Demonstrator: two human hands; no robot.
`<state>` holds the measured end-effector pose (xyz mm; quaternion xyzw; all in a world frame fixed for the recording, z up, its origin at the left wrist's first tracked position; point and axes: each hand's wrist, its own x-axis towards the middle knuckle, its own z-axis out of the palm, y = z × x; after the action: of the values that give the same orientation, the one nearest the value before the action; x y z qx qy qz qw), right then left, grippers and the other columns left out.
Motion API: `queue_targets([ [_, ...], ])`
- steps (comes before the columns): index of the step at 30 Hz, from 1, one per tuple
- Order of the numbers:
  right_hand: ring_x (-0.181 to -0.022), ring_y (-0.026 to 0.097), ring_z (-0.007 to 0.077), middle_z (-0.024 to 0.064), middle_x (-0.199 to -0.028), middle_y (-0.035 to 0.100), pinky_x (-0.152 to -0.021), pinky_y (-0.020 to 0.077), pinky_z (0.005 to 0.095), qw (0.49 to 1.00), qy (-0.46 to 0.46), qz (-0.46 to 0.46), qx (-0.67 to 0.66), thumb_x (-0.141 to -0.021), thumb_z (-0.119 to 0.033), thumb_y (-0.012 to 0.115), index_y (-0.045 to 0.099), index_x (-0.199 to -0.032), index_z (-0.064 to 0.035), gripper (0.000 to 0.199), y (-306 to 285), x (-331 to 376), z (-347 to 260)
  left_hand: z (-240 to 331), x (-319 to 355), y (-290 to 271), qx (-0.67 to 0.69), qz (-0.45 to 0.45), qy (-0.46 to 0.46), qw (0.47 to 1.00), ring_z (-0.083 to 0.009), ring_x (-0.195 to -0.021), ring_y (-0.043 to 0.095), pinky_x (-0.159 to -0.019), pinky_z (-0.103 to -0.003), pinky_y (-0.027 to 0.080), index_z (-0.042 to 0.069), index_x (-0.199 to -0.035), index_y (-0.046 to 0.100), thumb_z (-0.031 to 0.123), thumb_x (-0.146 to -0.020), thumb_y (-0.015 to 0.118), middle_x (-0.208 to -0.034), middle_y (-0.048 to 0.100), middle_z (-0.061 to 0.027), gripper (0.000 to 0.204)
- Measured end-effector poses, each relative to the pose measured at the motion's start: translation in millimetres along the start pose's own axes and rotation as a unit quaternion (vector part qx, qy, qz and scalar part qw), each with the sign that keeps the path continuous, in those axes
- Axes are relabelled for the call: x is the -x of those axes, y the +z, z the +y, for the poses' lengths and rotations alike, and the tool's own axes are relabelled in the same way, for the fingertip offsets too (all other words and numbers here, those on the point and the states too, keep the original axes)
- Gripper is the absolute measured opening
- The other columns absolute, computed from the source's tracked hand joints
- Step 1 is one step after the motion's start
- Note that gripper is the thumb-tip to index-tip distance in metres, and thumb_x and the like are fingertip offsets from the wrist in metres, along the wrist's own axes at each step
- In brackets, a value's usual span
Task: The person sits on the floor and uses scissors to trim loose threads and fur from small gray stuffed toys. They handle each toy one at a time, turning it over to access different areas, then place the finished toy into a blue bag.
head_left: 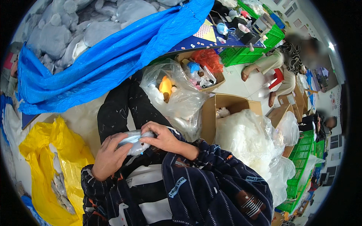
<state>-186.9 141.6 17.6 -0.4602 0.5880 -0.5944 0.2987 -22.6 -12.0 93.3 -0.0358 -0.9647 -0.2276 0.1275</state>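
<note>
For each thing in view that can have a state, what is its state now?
Left hand: closed around the grey soft toy, grip from the left.
Right hand: fingers pinching the toy from the right.
Grey soft toy: held over the lap, between both hands.
Cardboard box: open, flaps up, white stuffing inside.
Clear plastic bag: open, crumpled, holding toys.
Yellow bag: open, lying on the floor, grey pieces inside.
Blue tarp: spread, holding a heap of grey toys.

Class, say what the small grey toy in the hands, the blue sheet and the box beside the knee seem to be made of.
Grey toy: soft plush fabric, matt, dented by the left hand and right hand. Blue sheet: probably woven plastic tarpaulin, creased with a slight sheen. Box: brown cardboard, matt, flaps open.
</note>
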Motion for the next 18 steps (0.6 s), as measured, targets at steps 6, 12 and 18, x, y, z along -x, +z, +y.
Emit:
queue_targets([
  [6, -0.087, 0.059, 0.0186, 0.0099, -0.095, 0.059, -0.079, 0.045, 0.0282, 0.999, 0.022, -0.011, 0.03, -0.077, -0.015, 0.072, 0.058, -0.09, -0.0015, 0.024, -1.1, -3.6, -1.8, 10.2, -1.8, -4.7, -0.044, -0.031, -0.069, 0.996, -0.0331, -0.1, 0.053, -0.082, -0.04, 0.046, 0.008, -0.103, 0.058, 0.012, -0.076, 0.065, -0.117, 0.05, -0.0134, 0.028],
  [12, -0.095, 0.054, 0.0147, 0.0097, -0.103, 0.057, -0.084, 0.0426, 0.0274, 0.996, 0.083, 0.013, 0.009, -0.076, -0.012, 0.072, 0.055, -0.093, -0.0024, 0.026, 1.2, 2.1, -3.4, 0.1, 2.7, -7.4, 0.044, -0.031, -0.078, 0.995, -0.0328, -0.1, 0.054, -0.08, -0.038, 0.048, 0.004, -0.09, 0.054, 0.012, -0.077, 0.065, -0.118, 0.051, -0.0129, 0.019],
  [18, -0.094, 0.052, 0.0127, 0.0107, -0.107, 0.056, -0.084, 0.0416, 0.0264, 0.993, 0.116, 0.028, -0.028, -0.078, -0.014, 0.072, 0.054, -0.095, -0.003, 0.027, -1.3, 3.0, 4.4, -21.9, 23.9, 17.9, 0.284, 0.124, -0.142, 0.94, -0.0273, -0.106, 0.055, -0.087, -0.032, 0.045, 0.003, -0.108, 0.051, 0.016, -0.073, 0.073, -0.118, 0.053, -0.0144, 0.043],
])
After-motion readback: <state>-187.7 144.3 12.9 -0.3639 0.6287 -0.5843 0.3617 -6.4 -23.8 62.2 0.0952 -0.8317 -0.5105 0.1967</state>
